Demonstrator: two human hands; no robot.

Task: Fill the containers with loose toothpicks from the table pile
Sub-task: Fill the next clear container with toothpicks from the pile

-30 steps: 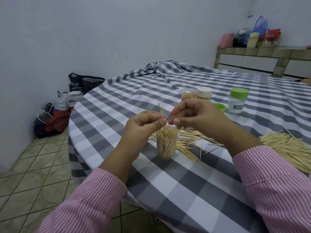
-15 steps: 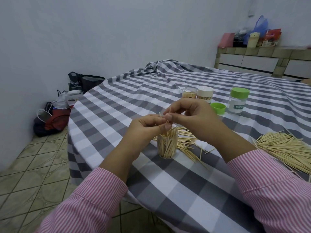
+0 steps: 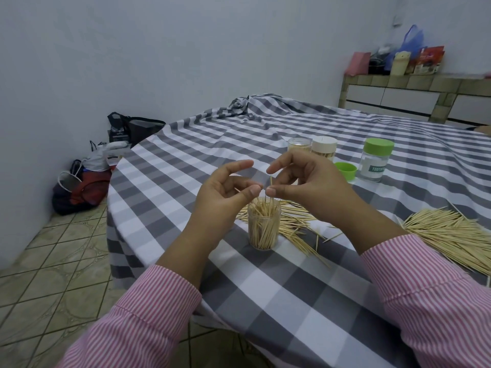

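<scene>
A clear container, well stocked with upright toothpicks, stands on the checked tablecloth near the table's front. Both hands hover just above its mouth. My left hand has its index finger and thumb spread apart, the other fingers loosely curled. My right hand has its index finger raised, while its thumb and a curled finger pinch a single upright toothpick over the container. Loose toothpicks lie scattered behind the container. A large toothpick pile lies to the right.
Further back stand two filled jars, a green-lidded bottle and a loose green lid. The table edge curves away on the left above a tiled floor with bags by the wall.
Both hands pinched a bundle of toothpicks over the container; the bundle has gone down into it and the fingers have spread apart, leaving one toothpick at my right thumb.
</scene>
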